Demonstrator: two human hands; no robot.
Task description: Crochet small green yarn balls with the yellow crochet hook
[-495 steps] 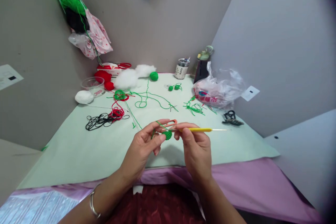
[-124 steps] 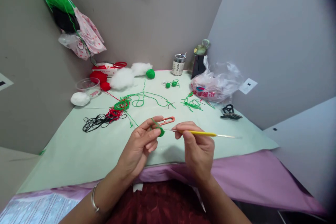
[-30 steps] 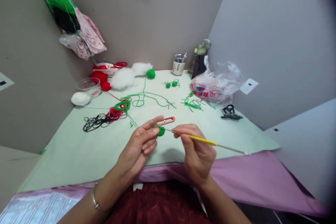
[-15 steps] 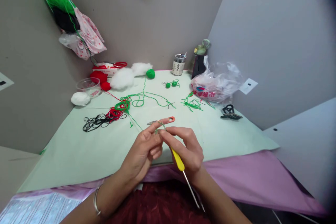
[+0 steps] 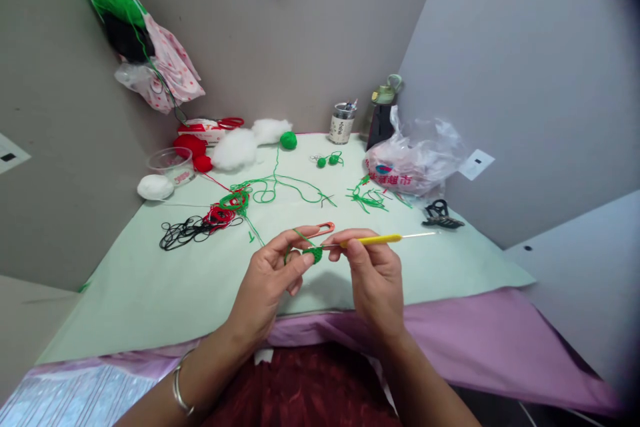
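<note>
My left hand (image 5: 273,267) pinches a small green crochet piece (image 5: 313,254) between thumb and fingers, with green yarn looped over the raised index finger. In my right hand (image 5: 375,273) is a crochet hook (image 5: 377,239) with a yellow handle, held almost level. Its thin metal tip meets the top of the crochet piece, and its other metal end points right. Just beyond my fingers, orange-handled snips (image 5: 326,228) lie on the table, partly hidden by my left hand. A green strand runs from that hand toward a tangle of green yarn (image 5: 235,202).
Red yarn (image 5: 219,217) and black cord (image 5: 185,233) lie left. White stuffing (image 5: 235,150), a clear tub (image 5: 173,167) and a green ball (image 5: 289,141) sit behind. At right are green scraps (image 5: 369,197), a plastic bag (image 5: 413,160) and a black claw clip (image 5: 441,215).
My right hand has turned the hook from pointing steeply down toward me to nearly level. The green crochet piece, hidden before, now shows between my hands.
</note>
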